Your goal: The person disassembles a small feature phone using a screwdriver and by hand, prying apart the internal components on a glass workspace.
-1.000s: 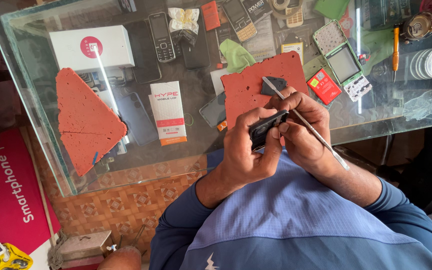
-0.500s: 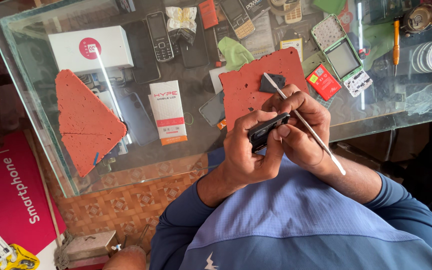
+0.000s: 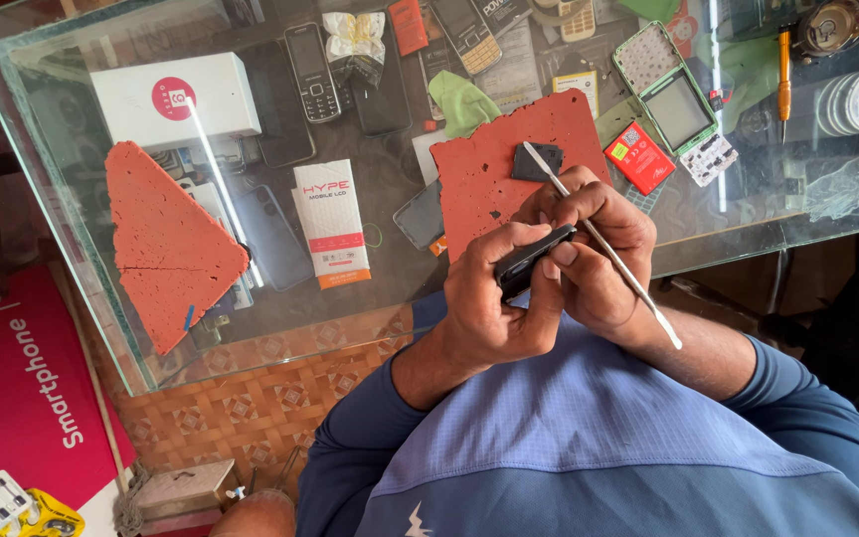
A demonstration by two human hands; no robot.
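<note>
**Prying a small phone with a thin metal tool**

A small black phone is held up in front of the body, just past the near edge of the glass counter. The left hand is wrapped tight around the phone, with the thumb pressed on its side. The right hand is pinched on a thin metal tool, held like a pencil. Both hands are close together and touching.

The tool's tip points away from the body, over a red mat lying just beyond the hands. A small dark part lies on that mat. Where the tool meets the phone cannot be seen, because fingers are in the way.

For this step to go well, the phone should be kept still by the left hand. The tool should be pushed gently and slowly, so nothing is scratched or snapped. Small moves are best. The work should be kept over the mat, so a loose piece is not lost.

To the left of the hands, a white and orange box rests on the counter.
</note>
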